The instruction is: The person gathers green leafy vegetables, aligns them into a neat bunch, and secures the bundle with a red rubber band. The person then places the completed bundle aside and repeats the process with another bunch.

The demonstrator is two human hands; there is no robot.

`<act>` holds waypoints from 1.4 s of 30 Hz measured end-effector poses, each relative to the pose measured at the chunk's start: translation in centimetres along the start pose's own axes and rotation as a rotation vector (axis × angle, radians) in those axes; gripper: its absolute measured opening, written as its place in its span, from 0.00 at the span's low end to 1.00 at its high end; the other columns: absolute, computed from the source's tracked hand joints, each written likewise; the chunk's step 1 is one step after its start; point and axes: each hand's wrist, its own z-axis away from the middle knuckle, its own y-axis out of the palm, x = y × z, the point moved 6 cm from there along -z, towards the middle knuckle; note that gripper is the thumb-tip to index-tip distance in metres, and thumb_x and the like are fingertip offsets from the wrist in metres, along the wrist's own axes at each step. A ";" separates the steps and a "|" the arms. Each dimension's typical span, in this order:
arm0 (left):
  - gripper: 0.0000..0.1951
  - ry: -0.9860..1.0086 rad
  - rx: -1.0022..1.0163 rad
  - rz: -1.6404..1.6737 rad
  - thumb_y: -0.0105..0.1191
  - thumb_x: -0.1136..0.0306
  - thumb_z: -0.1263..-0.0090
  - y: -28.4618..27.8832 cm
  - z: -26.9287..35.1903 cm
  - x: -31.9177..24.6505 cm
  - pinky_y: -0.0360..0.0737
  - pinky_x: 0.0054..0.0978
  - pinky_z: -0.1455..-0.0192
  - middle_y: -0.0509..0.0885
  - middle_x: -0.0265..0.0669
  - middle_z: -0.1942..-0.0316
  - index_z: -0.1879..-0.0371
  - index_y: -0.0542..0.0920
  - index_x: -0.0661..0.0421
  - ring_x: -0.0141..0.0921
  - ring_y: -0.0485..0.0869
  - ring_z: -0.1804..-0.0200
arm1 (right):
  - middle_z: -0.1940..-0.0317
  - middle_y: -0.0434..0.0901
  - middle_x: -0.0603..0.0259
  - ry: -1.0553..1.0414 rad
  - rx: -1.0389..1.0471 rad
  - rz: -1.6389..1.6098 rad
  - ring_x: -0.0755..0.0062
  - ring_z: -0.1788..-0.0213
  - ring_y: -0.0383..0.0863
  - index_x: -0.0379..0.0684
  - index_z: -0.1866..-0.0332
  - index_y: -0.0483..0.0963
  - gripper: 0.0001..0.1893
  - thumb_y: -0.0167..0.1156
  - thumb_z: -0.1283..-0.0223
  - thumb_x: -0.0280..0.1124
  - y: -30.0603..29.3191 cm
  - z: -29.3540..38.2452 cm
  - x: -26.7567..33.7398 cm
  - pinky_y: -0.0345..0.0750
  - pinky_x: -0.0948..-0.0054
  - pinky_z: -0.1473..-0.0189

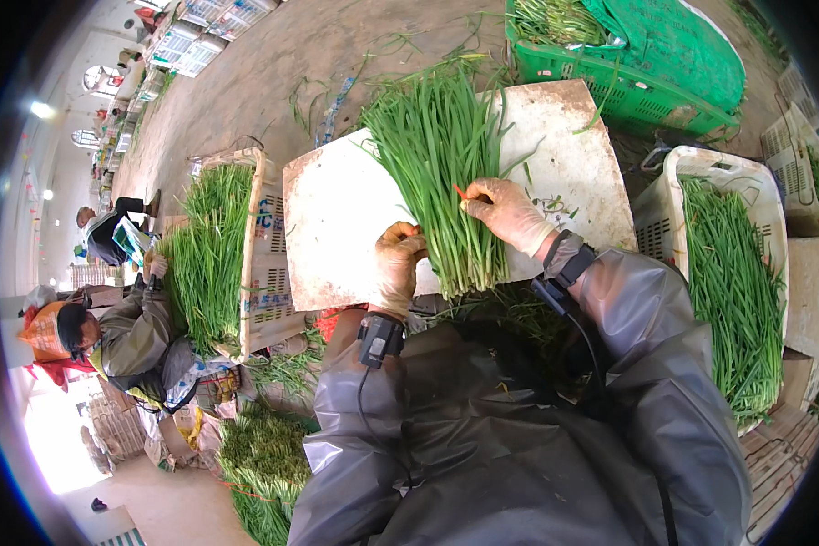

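A large loose bunch of garlic chives (pixel 443 164) lies on a white, dirt-stained board (pixel 338 218), its pale stem ends toward me and over the near edge. At the right side of the stems, my gloved right hand (pixel 508 211) pinches one end of a thin red tie (pixel 459 192). My gloved left hand (pixel 397 266) is at the left side of the stems, fingers closed around a bit of red that looks like the tie's other end. The stretch of tie between the hands is hidden, apparently beneath the bunch.
White plastic crates of chives stand left (pixel 266 273) and right (pixel 723 160). A green crate (pixel 559 68) sits beyond the board. Tied chives (pixel 266 464) are on the floor at lower left. A person (pixel 133 334) sits behind the left crate; another person (pixel 109 228) is farther back.
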 end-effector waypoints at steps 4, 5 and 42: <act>0.06 -0.052 -0.108 -0.045 0.59 0.81 0.30 -0.6 0.2 0.4 0.89 0.34 0.57 0.88 0.33 0.63 0.62 0.83 0.54 0.29 0.88 0.64 | 0.64 0.87 0.49 -0.002 0.010 0.038 0.56 0.61 0.87 0.36 0.57 0.83 0.10 0.71 0.29 0.34 -0.1 -0.3 -0.3 0.81 0.59 0.52; 0.06 -0.052 -0.140 -0.113 0.58 0.81 0.30 -0.7 0.2 0.2 0.90 0.35 0.58 0.88 0.33 0.63 0.62 0.83 0.54 0.29 0.87 0.64 | 0.65 0.87 0.49 -0.013 0.017 0.034 0.56 0.61 0.87 0.37 0.57 0.83 0.11 0.71 0.29 0.34 -0.1 -0.3 -0.3 0.81 0.59 0.52; 0.13 0.207 0.149 -0.768 0.78 0.67 0.33 6.0 -2.1 -3.6 0.76 0.26 0.65 0.83 0.29 0.74 0.68 0.84 0.58 0.23 0.76 0.70 | 0.63 0.89 0.50 -0.113 0.066 0.049 0.57 0.59 0.91 0.35 0.55 0.85 0.08 0.70 0.33 0.27 0.7 -0.4 1.1 0.84 0.64 0.52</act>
